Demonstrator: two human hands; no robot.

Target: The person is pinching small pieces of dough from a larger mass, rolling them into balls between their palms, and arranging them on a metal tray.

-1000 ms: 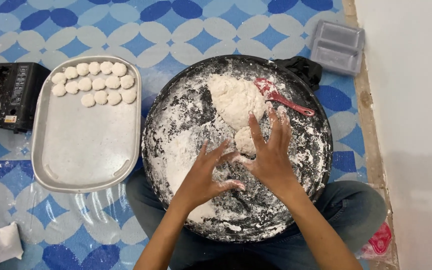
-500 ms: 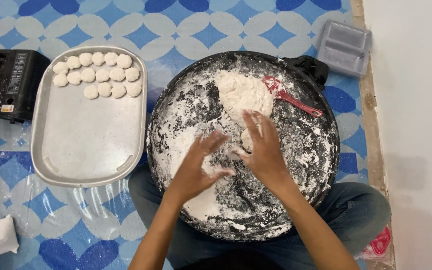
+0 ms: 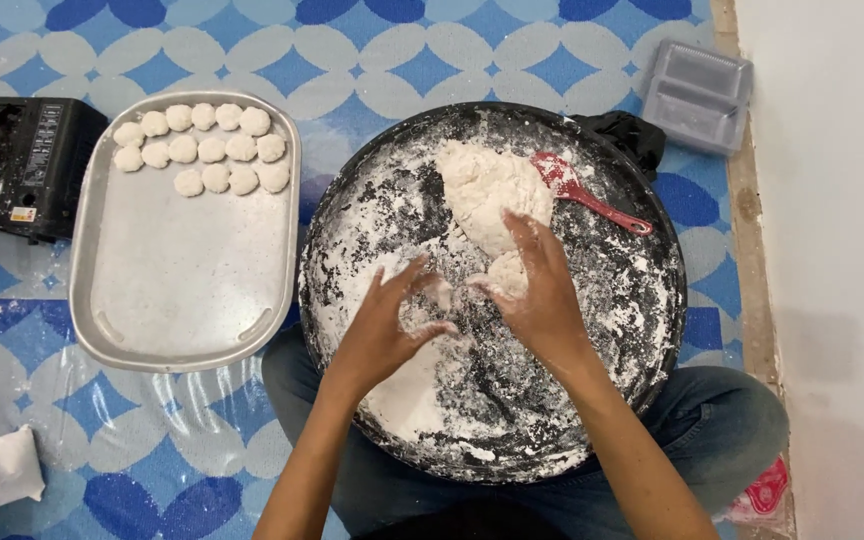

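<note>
Both hands work over the middle of the round black pan (image 3: 652, 330), which is dusted with flour. The right hand (image 3: 537, 285) pinches a small piece of dough (image 3: 508, 272) just below the big dough lump (image 3: 487, 190). The left hand (image 3: 387, 325) is half curled and holds nothing. A red spatula (image 3: 592, 195) lies near the pan's upper right edge. Dough balls (image 3: 207, 150) sit in the tray's (image 3: 182, 300) top corner.
</note>
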